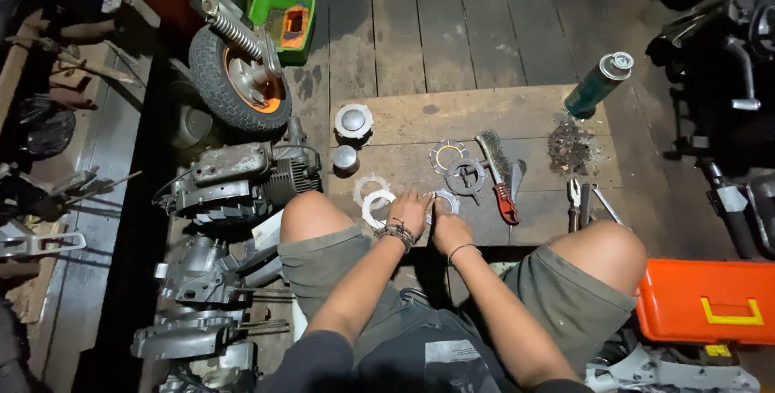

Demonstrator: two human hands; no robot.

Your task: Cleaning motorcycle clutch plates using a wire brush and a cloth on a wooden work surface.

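Both grips closed on metal ring plate, left hand and right hand pinching its edges, board beneath

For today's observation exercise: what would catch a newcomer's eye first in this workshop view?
Both hands, left hand and right hand, press on a silver toothed metal ring at the near edge of the worn wooden board. A small orange-hubbed rubber wheel stands upper left, and a bright orange plastic toolbox sits lower right.

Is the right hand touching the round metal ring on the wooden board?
Touching. In the head view the right hand has its fingers on the metal ring, with no gap visible; the left hand presses beside it.
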